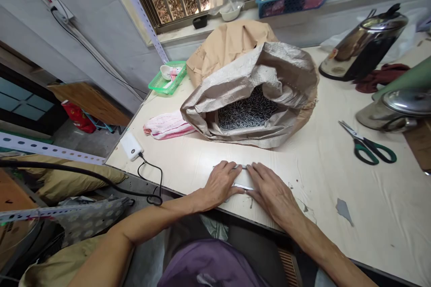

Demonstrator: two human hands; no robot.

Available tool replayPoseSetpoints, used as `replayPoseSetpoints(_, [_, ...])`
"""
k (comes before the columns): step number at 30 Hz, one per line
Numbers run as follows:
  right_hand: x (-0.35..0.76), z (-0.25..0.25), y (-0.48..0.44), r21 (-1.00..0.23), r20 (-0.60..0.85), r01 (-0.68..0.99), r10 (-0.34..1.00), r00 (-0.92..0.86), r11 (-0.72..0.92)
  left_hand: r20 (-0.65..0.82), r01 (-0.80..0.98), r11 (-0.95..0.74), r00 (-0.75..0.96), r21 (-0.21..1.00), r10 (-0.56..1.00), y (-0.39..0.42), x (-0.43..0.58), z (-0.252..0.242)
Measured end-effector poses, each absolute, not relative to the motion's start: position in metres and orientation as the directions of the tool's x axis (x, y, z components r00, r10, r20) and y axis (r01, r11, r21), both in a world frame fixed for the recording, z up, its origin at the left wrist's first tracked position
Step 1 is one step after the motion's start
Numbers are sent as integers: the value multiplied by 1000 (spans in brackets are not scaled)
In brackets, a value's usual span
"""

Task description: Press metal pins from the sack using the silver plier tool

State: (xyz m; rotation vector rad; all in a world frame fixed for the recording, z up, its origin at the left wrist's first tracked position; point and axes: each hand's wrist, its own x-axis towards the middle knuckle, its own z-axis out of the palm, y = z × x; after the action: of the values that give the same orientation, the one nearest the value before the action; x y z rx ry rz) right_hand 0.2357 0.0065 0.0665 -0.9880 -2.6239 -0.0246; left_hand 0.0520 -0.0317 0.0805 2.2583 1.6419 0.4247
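Near the front edge of the table, my left hand (220, 182) and my right hand (271, 187) grip the two ends of a small flat light-grey piece (243, 180). Its long sides look like shiny rims; its exact kind I cannot make out. Fingers curl over the far side and both thumbs press along the near side, hiding its ends. Beyond my hands, a large open sack (222, 96) lies tilted toward me, with a heap of small dark metal parts (247, 110) inside it.
Green-handled scissors (367, 145), a kettle (363, 45) and a steel mug (387, 112) stand or lie at the right. On the left are a power bank (131, 145) with a cable, a striped cloth (170, 124) and a green basket (164, 86). A torn grey scrap (343, 210) lies right of my hands.
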Motion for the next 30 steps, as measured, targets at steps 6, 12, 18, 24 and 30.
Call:
replayPoseSetpoints(6, [245,65,-10,-176,378,607,622,-685,775,203,824,-44,-87,564,975,-57,10,97])
replayPoseSetpoints(12, [234,59,-16,-178,356,634,650,-672,753,12,865,64,-81,498,997,-76,0,85])
replayPoseSetpoints(18, [230,50,-15,-201,368,633,656,-659,748,-35,907,-382,394,175,919,-67,-6,77])
replayPoseSetpoints(24, [234,50,-14,-231,380,629,664,-644,743,-50,819,-574,574,15,817,-74,-21,85])
replayPoseSetpoints(30, [236,50,-15,-243,422,619,657,-625,746,-19,814,-580,580,23,814,-114,-27,93])
